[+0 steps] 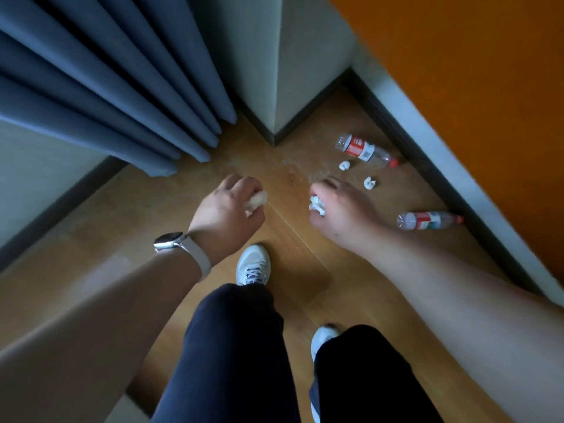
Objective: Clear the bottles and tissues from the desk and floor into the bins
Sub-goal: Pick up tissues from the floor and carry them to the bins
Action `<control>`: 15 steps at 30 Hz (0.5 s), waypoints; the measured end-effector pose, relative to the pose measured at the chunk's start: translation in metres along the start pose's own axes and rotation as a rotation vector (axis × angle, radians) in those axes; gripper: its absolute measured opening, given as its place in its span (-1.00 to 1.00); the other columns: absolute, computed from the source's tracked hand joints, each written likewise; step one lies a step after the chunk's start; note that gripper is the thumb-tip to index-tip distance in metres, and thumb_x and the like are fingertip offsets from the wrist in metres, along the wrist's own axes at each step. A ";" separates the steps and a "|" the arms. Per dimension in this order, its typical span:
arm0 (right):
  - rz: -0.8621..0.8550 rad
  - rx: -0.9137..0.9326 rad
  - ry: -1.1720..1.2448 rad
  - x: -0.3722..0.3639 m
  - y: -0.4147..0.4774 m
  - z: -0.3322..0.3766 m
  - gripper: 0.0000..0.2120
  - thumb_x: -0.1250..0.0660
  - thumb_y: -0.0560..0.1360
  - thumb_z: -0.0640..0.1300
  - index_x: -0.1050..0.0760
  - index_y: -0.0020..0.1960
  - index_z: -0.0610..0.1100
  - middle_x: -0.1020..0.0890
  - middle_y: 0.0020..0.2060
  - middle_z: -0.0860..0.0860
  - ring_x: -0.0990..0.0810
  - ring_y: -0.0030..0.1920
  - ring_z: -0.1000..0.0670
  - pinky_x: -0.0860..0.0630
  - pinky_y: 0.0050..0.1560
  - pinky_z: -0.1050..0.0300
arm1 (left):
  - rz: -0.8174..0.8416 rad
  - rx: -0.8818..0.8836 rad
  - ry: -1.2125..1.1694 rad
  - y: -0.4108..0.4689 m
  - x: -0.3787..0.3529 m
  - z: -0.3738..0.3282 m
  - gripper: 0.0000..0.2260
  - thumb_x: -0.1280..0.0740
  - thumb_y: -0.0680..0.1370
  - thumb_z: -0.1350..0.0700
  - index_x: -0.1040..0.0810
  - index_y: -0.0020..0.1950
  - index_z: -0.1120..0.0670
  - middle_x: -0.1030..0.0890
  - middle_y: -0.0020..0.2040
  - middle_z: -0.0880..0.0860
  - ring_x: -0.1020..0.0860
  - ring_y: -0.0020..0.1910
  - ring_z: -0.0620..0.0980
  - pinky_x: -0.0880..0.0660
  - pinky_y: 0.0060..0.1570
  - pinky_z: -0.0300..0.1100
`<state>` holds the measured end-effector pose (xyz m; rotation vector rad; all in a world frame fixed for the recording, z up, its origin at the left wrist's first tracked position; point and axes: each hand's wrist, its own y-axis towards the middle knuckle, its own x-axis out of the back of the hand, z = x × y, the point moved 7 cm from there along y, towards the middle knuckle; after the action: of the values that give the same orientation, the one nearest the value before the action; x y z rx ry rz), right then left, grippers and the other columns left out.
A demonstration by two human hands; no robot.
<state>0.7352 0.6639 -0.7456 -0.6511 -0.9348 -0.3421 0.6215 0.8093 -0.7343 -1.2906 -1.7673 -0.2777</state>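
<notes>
1. Wooden floor (152,239) fills the head view, and the things left to clear lie on it; no bin or desk shows here
2. Left hand (227,209), with a watch (168,241) on its wrist, has its fingers curled round a crumpled wad, the left-hand tissue (254,203)
3. Right hand (338,209) pinches the right-hand tissue (317,206) between its thumb and bent fingers, so both hands are already loaded
4. Nearer loose tissue (369,182) lies just ahead and to the right of the right hand's knuckles; the farther loose tissue (345,165) sits a little beyond it, close beside the far bottle (364,151)
5. Far bottle lies on its side, its long axis slanting down-right to a red cap near the dark skirting (439,181); the near bottle (428,220) lies to the right of the right wrist, nearly crosswise in the view, with its cap toward the skirting
6. Judging by this, the right hand is much the nearer to all four, with the left hand well apart; any reach goes forward and right, and a bottle is best gripped across its long axis
</notes>
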 end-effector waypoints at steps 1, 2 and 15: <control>-0.013 0.007 0.010 0.020 -0.009 0.012 -0.78 -0.33 0.44 -0.11 -0.49 0.05 -0.17 -0.55 -0.01 -0.11 -0.51 0.00 -0.18 -0.46 -0.11 0.00 | -0.011 -0.011 0.002 -0.009 0.020 -0.014 -0.77 -0.39 0.46 0.15 -0.57 0.11 0.04 -0.51 0.02 0.03 -0.50 -0.11 0.06 -0.36 -0.15 -0.17; -0.027 0.010 0.016 0.040 -0.018 0.022 -0.78 -0.33 0.44 -0.12 -0.49 0.05 -0.18 -0.55 0.00 -0.11 -0.51 0.00 -0.17 -0.46 -0.12 0.00 | -0.024 -0.020 0.004 -0.017 0.039 -0.027 -0.76 -0.40 0.45 0.17 -0.58 0.11 0.06 -0.52 0.03 0.04 -0.51 -0.10 0.08 -0.36 -0.14 -0.17; -0.243 0.026 -0.015 0.274 -0.115 0.122 -0.82 -0.41 0.40 -0.15 -0.52 -0.02 -0.16 -0.58 -0.11 -0.04 -0.53 -0.23 -0.08 -0.34 -0.36 0.15 | -0.156 -0.065 -0.116 -0.075 0.239 -0.175 -0.78 -0.40 0.51 0.07 -0.56 0.15 -0.02 -0.50 0.00 -0.13 -0.47 -0.07 -0.12 -0.35 -0.08 -0.25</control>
<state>0.7500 0.6567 -0.4242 -0.5180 -1.0333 -0.5405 0.6394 0.8205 -0.4296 -1.2375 -1.9765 -0.3564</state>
